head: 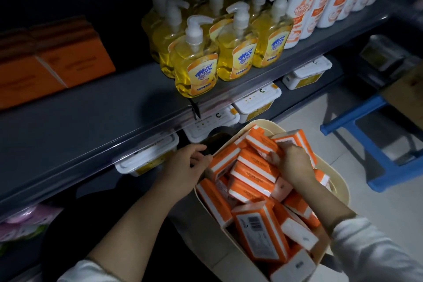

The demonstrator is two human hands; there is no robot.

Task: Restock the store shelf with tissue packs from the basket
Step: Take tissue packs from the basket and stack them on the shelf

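Orange and white tissue packs [251, 174] fill a cream plastic basket [265, 123]. They lie in a messy pile, some flat and some tipped on their sides. Each pack is a small soft block in shiny wrap, and one near the front of the basket shows a barcode.

The right hand [293, 160] is down inside the basket. Its fingers curl round one pack [261, 145] at the top of the pile. The left hand [185, 165] is at the basket's left edge, and its fingers look curled on the rim to hold the basket steady.

The step looks like picking a pack out. No pack has left the basket yet.

Above and left of the basket is a smooth grey shelf [91, 117] with a wide bare patch. Orange boxes [57, 59] stand at the far left end of that shelf, well away from the basket. Yellow soap bottles [196, 64] with white pump tops stand straight above the basket.

The next move likely calls for lifting the pack clear of the pile, so the others do not slide. Then it should go up and left onto the bare patch, set down flat and neat.
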